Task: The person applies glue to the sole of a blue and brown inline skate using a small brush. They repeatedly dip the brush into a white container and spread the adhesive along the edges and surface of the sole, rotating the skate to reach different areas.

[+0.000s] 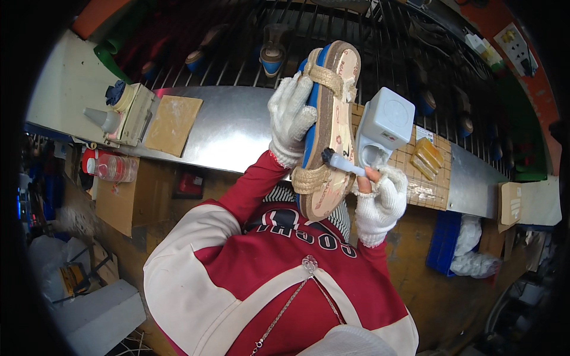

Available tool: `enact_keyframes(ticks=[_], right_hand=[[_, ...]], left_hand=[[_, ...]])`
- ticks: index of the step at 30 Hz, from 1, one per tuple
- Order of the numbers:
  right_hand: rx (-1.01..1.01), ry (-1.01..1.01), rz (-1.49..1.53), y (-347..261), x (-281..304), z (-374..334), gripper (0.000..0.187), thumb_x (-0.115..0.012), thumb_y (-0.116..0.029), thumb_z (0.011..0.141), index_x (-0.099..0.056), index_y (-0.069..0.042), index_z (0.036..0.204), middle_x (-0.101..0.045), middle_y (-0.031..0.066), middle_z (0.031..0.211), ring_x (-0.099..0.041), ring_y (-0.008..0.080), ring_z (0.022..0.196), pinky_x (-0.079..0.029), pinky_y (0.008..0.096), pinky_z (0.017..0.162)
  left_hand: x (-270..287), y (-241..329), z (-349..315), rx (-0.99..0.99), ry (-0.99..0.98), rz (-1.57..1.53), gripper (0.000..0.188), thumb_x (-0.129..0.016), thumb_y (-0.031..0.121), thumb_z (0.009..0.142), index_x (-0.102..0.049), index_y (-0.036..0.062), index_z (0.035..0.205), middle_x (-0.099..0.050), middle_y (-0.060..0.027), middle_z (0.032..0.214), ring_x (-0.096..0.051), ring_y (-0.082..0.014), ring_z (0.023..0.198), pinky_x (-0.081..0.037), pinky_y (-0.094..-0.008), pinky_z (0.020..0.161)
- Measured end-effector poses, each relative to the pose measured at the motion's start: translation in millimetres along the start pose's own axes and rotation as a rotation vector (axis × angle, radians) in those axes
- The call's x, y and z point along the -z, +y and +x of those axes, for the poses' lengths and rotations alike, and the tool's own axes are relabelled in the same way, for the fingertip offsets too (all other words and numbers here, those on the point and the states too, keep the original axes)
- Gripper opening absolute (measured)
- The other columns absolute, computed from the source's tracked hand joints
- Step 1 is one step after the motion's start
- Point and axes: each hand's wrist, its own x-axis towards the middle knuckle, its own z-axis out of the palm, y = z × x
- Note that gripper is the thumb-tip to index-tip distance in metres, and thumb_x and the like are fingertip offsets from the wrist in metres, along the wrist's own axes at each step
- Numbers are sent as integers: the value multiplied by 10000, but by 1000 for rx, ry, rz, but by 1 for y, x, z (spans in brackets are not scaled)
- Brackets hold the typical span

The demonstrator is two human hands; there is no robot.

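Note:
My left hand (291, 115), in a white knit glove, is closed around the side of a sandal (339, 127) held up before my chest. The sandal has a pale printed footbed, woven tan straps, a brown edge and a blue layer along its left side. In my gloved right hand (380, 199), bare fingertips pinch a small brush (344, 161) with a translucent grey handle. Its dark bristles are at the footbed's left edge, above the lower strap; whether they touch cannot be told. Just beyond the right hand stands a pale grey plastic container (387, 118) with an open cup at its near end.
A yellowish block (427, 159) lies on the gridded board (439, 184) to the right. Left on the metal bench (231, 118) is a tan square sheet (173, 126). More shoes (272, 59) sit on the bar rack behind. A cardboard box (122, 204) stands below left, a blue crate (442, 243) below right.

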Motion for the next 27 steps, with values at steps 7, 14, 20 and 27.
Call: enact_keyframes(ticks=[7, 14, 20, 27], right_hand=[[242, 81, -177, 1, 10, -1, 308, -862, -57, 664, -775, -106, 955, -671, 62, 1004, -603, 264, 920, -457, 384, 824], [-141, 43, -121, 9, -4, 19, 171, -794, -112, 836, -752, -6, 964, -661, 84, 1016, -605, 219, 890, -478, 323, 782], [-483, -166, 307, -12, 12, 5, 196, -764, -123, 877, -732, 36, 987, -610, 88, 946, -570, 137, 804, -458, 264, 665], [-458, -173, 256, -26, 7, -2, 198, -766, -116, 873, -733, 39, 992, -627, 99, 959, -590, 167, 834, -465, 291, 725]], left_hand=[[-7, -10, -3, -129, 74, 62, 430, -758, 244, 610, -564, 50, 940, -618, -280, 1185, -657, -455, 938, -490, -501, 673], [-1, 0, -2, 50, -13, -29, 526, -805, 296, 674, -603, 70, 1104, -606, -284, 1262, -649, -452, 1033, -503, -502, 767], [1, -10, -9, 127, -52, 62, 546, -800, 298, 711, -592, 50, 1151, -583, -294, 1327, -652, -432, 1057, -501, -481, 763], [3, -17, -21, 87, -38, 207, 690, -824, 301, 706, -551, 64, 1295, -600, -267, 1308, -646, -437, 1092, -511, -514, 808]])
